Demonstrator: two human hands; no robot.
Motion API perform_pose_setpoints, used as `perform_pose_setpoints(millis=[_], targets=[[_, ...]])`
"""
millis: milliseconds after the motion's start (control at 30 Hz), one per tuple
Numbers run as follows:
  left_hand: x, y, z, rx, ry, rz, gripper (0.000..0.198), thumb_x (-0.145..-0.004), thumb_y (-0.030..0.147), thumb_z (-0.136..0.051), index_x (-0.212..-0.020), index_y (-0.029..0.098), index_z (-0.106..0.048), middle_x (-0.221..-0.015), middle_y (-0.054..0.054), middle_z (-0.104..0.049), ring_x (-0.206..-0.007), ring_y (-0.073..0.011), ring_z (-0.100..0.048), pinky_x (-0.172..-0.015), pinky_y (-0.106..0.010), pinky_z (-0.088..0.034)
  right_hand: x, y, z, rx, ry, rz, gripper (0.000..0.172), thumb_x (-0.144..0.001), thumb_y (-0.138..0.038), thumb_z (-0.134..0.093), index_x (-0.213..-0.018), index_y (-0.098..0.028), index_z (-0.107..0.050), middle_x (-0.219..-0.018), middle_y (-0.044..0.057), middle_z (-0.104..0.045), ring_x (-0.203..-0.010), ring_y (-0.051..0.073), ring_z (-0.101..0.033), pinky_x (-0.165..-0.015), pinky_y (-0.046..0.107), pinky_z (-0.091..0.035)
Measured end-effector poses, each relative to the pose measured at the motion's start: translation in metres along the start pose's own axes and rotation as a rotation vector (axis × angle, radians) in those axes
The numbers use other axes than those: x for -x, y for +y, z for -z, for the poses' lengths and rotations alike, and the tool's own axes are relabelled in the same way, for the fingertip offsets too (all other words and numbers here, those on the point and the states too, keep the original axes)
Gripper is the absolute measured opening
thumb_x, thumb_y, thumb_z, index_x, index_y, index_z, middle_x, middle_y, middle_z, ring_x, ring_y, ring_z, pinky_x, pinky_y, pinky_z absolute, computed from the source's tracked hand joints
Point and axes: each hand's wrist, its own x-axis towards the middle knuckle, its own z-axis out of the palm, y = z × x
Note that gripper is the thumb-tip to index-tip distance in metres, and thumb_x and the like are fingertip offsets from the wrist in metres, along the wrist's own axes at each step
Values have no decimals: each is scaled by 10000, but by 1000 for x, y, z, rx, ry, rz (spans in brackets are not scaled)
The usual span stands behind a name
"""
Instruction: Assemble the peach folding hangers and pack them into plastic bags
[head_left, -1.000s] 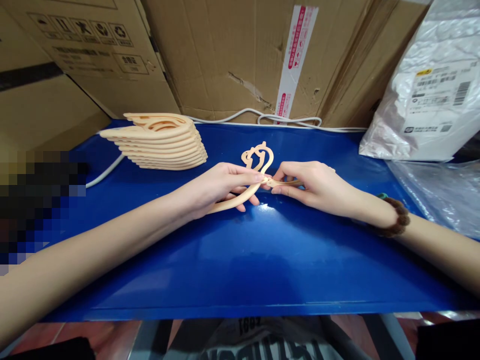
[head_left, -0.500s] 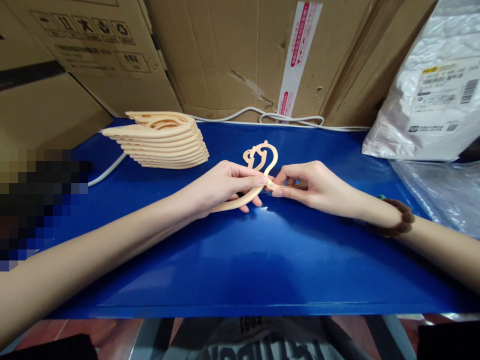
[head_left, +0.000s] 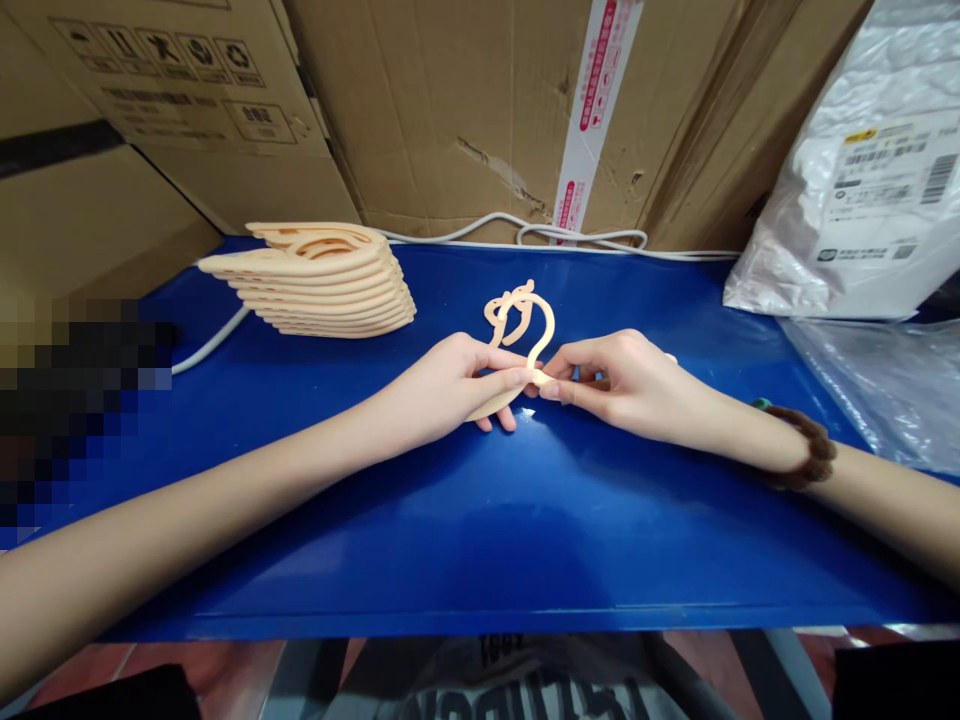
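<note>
Over the middle of the blue table I hold a beige plastic folding clothes hanger point(head_left: 551, 325) between both hands, its curved hook pointing up and away from me. My left hand point(head_left: 472, 380) pinches it at the joint below the hook, thumb on top and other fingers underneath; one arm of the hanger runs under this hand. Thumb and fingers of my right hand point(head_left: 622, 385) grip the other side of the joint, and a small beige tip shows behind the knuckles. Most of the hanger's arms are hidden by my hands. A stack of beige folded hangers point(head_left: 322, 280) lies at the back left.
Cardboard boxes point(head_left: 450, 110) stand along the back, with a white cable point(head_left: 450, 238) in front of them. At the right are a white plastic parcel bag point(head_left: 847, 200) and clear plastic wrap point(head_left: 877, 390). The blue table's front edge point(head_left: 480, 622) is near my body.
Both hands stay on the hanger and have shifted slightly. Its hook has turned a little, and less of its arm shows below my left hand. A beige tip now shows behind my right hand.
</note>
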Motion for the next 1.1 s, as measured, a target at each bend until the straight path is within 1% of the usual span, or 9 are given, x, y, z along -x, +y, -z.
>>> perform_pose_setpoints(millis=[67, 167, 267, 367, 500, 633, 833, 967, 1100], targets=[[3, 1, -2, -138, 3, -10, 347, -993, 397, -483, -987, 148, -725, -627, -12, -675, -530, -120, -602, -524, -205, -435, -1, 1, 2, -6, -11, -10, 324, -956, -444, -582, -938, -183, -773, -789, 31, -749, -631, 133, -596, -590, 263, -341], [7, 3, -8, -488, 143, -74, 329, -988, 428, -488, -960, 175, -698, -661, -6, -670, -554, -138, -574, -535, -239, -344, -2, 4, 6, 48, 38, -9, 354, -960, -485, -568, -962, -194, -768, -810, 39, -739, -679, 160, -606, -635, 284, -374], [8, 4, -12, -739, 289, -107, 318, -1001, 418, -471, -946, 188, -682, -822, -33, -717, -663, -176, -616, -566, -267, -293, -3, 8, 9, 282, 269, 82, 384, -929, -543, -599, -986, -186, -729, -1012, 104, -715, -907, 246, -613, -781, 355, -420], [8, 2, -14, -854, 325, -94, 326, -1021, 412, -427, -1027, 206, -679, -917, -47, -749, -735, -210, -664, -563, -278, -264, 0, 8, 8, 548, 423, 134, 394, -950, -540, -557, -1073, -188, -684, -1086, 140, -678, -992, 299, -574, -847, 418, -393], [11, 1, -18, -970, 263, -165, 340, -1032, 404, -405, -1178, 234, -660, -1008, -47, -765, -820, -238, -699, -550, -280, -263, 3, 1, 3, 587, 335, 170, 394, -1015, -480, -446, -1122, -169, -662, -913, 99, -688, -843, 244, -583, -778, 377, -373], [12, -2, -23, -1067, 197, -306, 378, -1049, 406, -368, -1149, 206, -674, -1016, -50, -764, -847, -228, -697, -555, -285, -333, 2, -1, 1, 470, 283, 100, 320, -996, -435, -493, -995, -176, -681, -894, 83, -686, -838, 222, -600, -749, 334, -393], [3, -12, -16, -1181, 271, -608, 409, -1049, 346, -379, -1262, 136, -657, -1117, -126, -723, -1102, -274, -629, -871, -343, -504, -2, 13, 7, 491, 199, -60, 139, -872, -215, -553, -972, -190, -645, -896, 53, -652, -796, 201, -596, -678, 297, -378], [-4, -19, -8, -1137, 288, -502, 602, -1026, 482, -426, -1434, 49, -520, -1473, -214, -526, -1372, -344, -472, -1113, -458, -412, -4, 22, 15, 659, 162, -149, 158, -868, -174, -522, -964, -188, -646, -918, 75, -647, -784, 210, -592, -618, 302, -331], [-7, -20, -4, -1029, 278, -250, 635, -1044, 530, -339, -1492, 97, -461, -1561, -158, -449, -1415, -316, -448, -1160, -464, -374, -5, 30, 21, 815, 115, -187, 188, -868, -136, -501, -961, -166, -661, -900, 108, -657, -750, 220, -573, -583, 320, -302]])
